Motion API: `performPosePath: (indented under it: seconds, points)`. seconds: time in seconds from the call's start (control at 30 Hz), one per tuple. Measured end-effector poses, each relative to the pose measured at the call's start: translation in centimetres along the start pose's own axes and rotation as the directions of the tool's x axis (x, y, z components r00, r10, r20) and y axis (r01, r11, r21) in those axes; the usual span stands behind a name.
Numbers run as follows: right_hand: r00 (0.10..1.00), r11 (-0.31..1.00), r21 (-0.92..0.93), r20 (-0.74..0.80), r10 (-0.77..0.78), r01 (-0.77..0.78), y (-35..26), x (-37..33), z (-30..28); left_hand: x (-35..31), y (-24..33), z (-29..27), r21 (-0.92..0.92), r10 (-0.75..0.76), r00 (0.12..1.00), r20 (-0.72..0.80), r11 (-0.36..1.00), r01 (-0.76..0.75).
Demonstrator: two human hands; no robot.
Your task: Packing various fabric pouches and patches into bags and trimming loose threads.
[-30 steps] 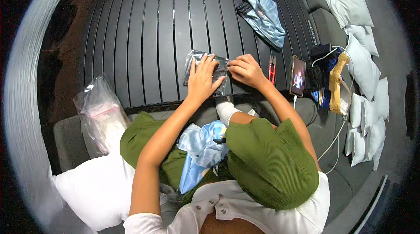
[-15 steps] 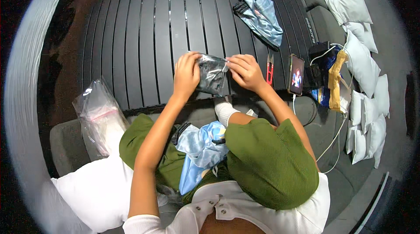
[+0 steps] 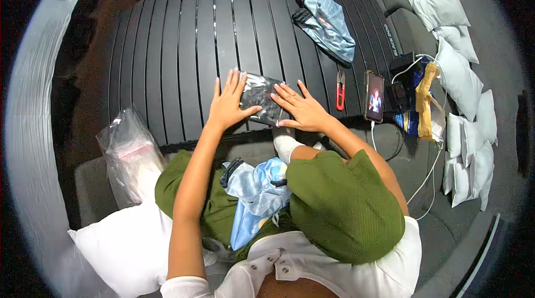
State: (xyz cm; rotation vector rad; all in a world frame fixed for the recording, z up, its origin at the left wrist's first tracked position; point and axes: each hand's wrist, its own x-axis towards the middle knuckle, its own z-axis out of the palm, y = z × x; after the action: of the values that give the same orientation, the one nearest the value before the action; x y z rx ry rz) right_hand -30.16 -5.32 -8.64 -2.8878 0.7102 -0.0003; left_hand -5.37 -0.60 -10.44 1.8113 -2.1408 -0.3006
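A small see-through plastic packet with something black inside (image 3: 261,93) lies flat at the near edge of the black slatted table (image 3: 189,58). My left hand (image 3: 228,104) rests flat on its left side, fingers stretched out and thumb reaching over the packet. From the other side my right hand (image 3: 304,110) presses on the right part with its fingers spread. Across my lap lies a light-blue satin cloth item with black trim (image 3: 257,189). To the right of my right hand is a pair of red-handled thread snips (image 3: 340,91).
A similar light-blue satin item (image 3: 329,22) lies at the table's far right. Right of the snips, a phone (image 3: 375,97) is plugged into a white cable, beside a yellow-and-blue package (image 3: 428,103). A clear plastic bag (image 3: 131,153) sits at left. White pillows (image 3: 443,5) line the right sofa.
My hands have gone from pinching the packet's edges to lying flat on it with fingers extended. The packet now lies flatter on the table.
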Motion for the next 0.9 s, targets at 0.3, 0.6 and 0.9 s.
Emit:
performPosePath:
  seconds: [0.3,0.6,0.9]
  points:
    - [0.844,0.751,0.651,-0.338,0.417,-0.11,1.8,-0.4,0.4,1.1,-1.4,0.3,-0.403,-0.346,0.879,-0.329,0.893,0.201]
    - [0.829,0.408,0.808,0.167,0.534,-0.425,6.5,3.7,-1.5,2.9,1.0,1.3,-0.406,-0.398,0.886,-0.238,0.869,0.282]
    - [0.938,0.729,0.682,-0.292,0.185,0.069,2.4,1.6,-10.1,2.5,-3.7,-7.9,-0.887,0.039,0.998,-0.057,0.456,-0.069]
